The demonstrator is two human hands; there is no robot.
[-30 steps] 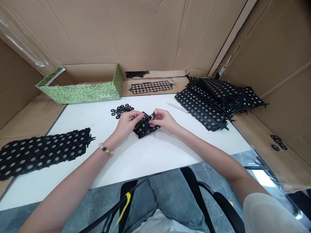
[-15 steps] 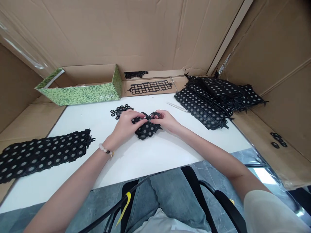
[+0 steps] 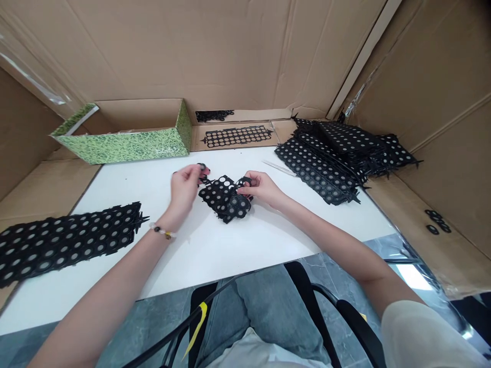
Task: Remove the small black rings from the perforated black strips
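Green-patterned card forms the open box (image 3: 126, 147) at the back left of the white table (image 3: 230, 245); I can't make out its contents from here. The dotted black sheet (image 3: 217, 198) lies crumpled mid-table, between both hands. The right hand (image 3: 264, 189) reaches in from the side, thumb and fingers pinched on its edge. The left hand (image 3: 184, 185) bends upward, fingers curled beside black rings (image 3: 201, 166); whether it grips any, I can't tell.

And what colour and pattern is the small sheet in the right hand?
The sheet is black with grey round spots, best seen in the head view.
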